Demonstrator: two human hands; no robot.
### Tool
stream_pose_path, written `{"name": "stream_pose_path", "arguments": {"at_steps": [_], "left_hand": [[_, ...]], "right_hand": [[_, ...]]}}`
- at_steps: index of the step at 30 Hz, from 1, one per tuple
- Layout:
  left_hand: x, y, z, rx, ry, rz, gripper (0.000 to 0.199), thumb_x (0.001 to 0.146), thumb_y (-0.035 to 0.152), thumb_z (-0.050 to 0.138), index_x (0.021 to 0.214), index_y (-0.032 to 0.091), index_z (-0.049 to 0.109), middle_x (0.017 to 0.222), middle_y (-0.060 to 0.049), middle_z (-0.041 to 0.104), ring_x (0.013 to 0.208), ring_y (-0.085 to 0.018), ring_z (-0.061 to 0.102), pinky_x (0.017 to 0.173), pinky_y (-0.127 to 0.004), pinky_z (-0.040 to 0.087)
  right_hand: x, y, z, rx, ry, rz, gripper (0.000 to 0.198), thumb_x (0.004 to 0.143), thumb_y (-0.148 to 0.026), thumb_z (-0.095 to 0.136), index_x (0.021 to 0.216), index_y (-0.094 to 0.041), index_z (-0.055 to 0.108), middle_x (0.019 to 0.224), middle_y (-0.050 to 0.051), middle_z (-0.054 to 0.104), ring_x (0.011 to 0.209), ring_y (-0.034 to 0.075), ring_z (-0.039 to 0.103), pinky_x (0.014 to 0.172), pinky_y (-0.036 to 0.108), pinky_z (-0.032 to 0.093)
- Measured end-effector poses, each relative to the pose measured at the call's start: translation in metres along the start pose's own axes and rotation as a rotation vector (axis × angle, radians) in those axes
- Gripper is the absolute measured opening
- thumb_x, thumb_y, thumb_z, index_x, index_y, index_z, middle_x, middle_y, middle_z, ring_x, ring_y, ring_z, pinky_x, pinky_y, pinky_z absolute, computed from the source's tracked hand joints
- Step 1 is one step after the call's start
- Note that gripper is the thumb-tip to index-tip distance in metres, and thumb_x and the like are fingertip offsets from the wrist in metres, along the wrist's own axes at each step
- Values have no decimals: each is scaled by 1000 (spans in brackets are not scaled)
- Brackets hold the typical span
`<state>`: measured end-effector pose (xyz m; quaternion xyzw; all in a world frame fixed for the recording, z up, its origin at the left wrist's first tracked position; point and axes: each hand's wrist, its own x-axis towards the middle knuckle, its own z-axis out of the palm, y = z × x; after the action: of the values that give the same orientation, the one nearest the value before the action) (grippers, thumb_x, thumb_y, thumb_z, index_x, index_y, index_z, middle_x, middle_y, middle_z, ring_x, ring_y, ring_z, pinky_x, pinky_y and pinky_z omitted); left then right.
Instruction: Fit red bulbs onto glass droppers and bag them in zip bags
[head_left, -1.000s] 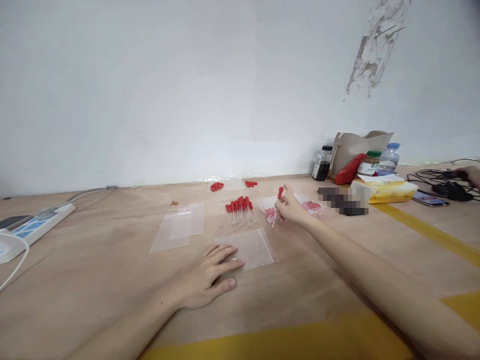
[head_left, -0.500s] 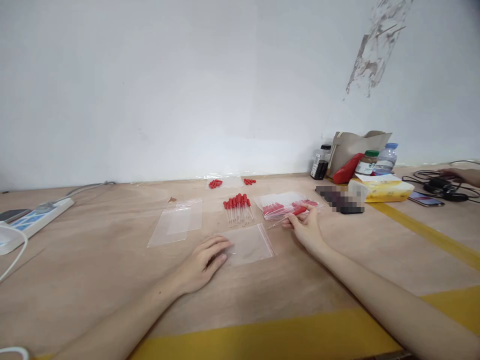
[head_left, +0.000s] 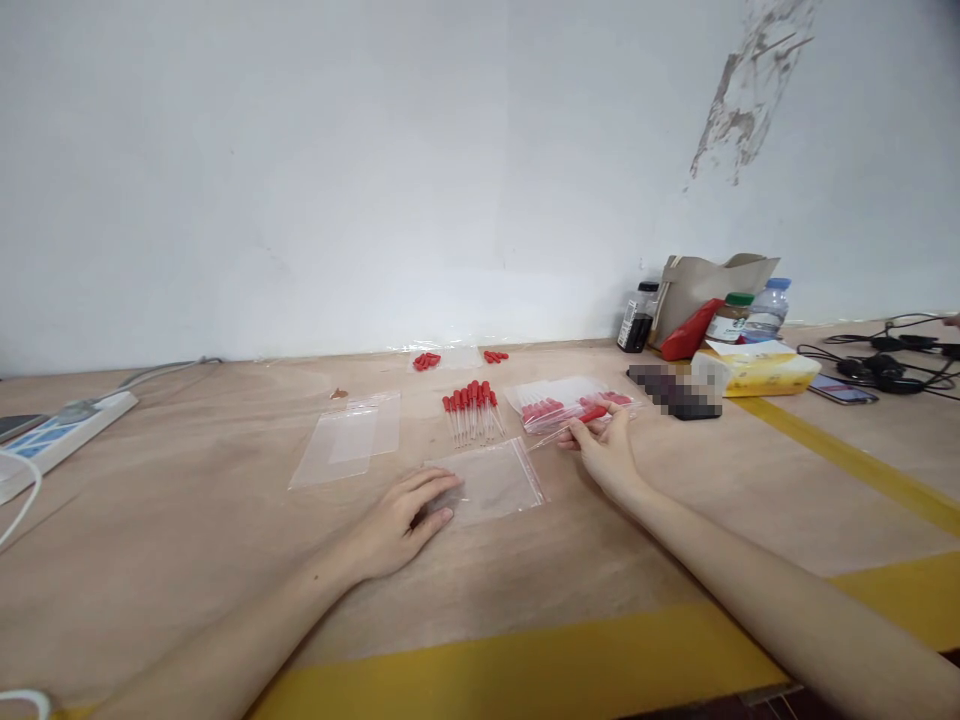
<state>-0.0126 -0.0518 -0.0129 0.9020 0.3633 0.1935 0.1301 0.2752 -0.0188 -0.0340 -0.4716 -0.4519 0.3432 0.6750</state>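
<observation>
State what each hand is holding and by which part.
The right hand pinches a red-capped dropper near its red bulb end. The left hand holds nothing; its fingers press flat on the clear zip bag's left edge.

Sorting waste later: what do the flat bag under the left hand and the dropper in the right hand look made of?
Flat bag: thin clear glossy plastic film, probably; the wood shows through. Dropper: matte red bulb, likely rubber; clear stem, glass or plastic, cannot tell.

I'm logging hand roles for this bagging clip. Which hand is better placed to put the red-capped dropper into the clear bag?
Probably the right hand: it already pinches the red-capped dropper, just beside the clear bag. The left hand lies flat on that bag's near edge, steadying it.
</observation>
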Motion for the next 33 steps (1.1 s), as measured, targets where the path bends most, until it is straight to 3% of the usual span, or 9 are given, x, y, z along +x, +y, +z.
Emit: {"name": "stream_pose_path", "arguments": {"at_steps": [15, 23, 29, 33], "left_hand": [[1, 1, -1, 12, -12, 13, 35, 89, 30, 41, 123, 25, 46, 125, -5, 49, 115, -19, 44, 97, -38, 37], [1, -2, 0, 18, -8, 11, 36, 88, 31, 41, 123, 25, 45, 126, -4, 49, 117, -20, 43, 98, -39, 36], [0, -1, 0, 5, -2, -7, 37, 88, 32, 41, 124, 25, 43, 126, -4, 48, 116, -20, 43, 98, -39, 36], [0, 1, -2, -1, -9, -12, 38, 88, 32, 41, 125, 25, 42, 127, -4, 48, 116, -21, 43, 97, -39, 37]], "right_hand": [[1, 4, -2, 82, 5, -8, 52, 64, -32, 65, 98, -25, 25, 60, -7, 52, 51, 15, 59, 53, 32, 53], [-3, 6, 0, 82, -78, 31, 53, 64, -32, 65, 98, -25, 25, 61, -6, 54, 51, 15, 60, 54, 32, 53], [-10, 4, -1, 129, -153, 220, 45, 65, -31, 64, 92, -25, 29, 66, -6, 56, 57, 13, 61, 62, 32, 53], [-10, -1, -7, 8, -350, 318, 36, 62, -32, 66, 85, -21, 41, 70, -3, 58, 55, 11, 58, 58, 29, 49]]}}
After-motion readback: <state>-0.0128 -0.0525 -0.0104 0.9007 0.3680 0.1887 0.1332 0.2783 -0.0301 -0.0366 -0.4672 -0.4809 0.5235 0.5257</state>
